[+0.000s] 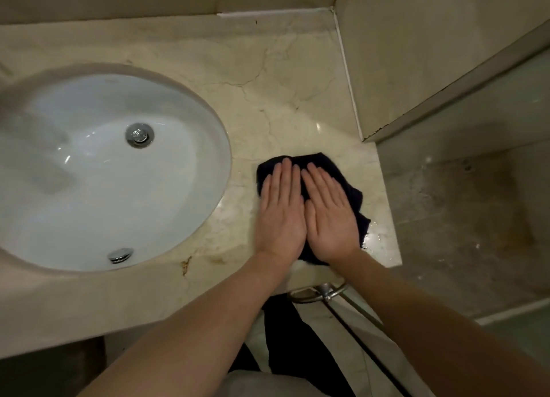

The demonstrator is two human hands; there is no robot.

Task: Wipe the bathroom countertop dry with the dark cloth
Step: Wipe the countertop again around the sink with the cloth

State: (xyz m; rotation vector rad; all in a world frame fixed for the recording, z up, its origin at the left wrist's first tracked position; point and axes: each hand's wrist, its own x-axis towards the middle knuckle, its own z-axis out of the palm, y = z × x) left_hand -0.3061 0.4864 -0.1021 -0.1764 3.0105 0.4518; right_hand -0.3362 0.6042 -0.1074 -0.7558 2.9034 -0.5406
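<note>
The dark cloth (351, 197) lies bunched flat on the beige marble countertop (282, 98), to the right of the basin and near the counter's front right corner. My left hand (281, 215) and my right hand (329, 215) press on it side by side, palms down, fingers straight and pointing away from me. Most of the cloth is hidden under the two hands. Small wet glints show on the marble just right of the cloth, by the counter's edge.
A white oval sink (98, 170) with a metal drain (139, 135) fills the left. Beige walls close the back and right. A metal towel ring (318, 292) hangs below the front edge. A glass panel and shower floor lie at right.
</note>
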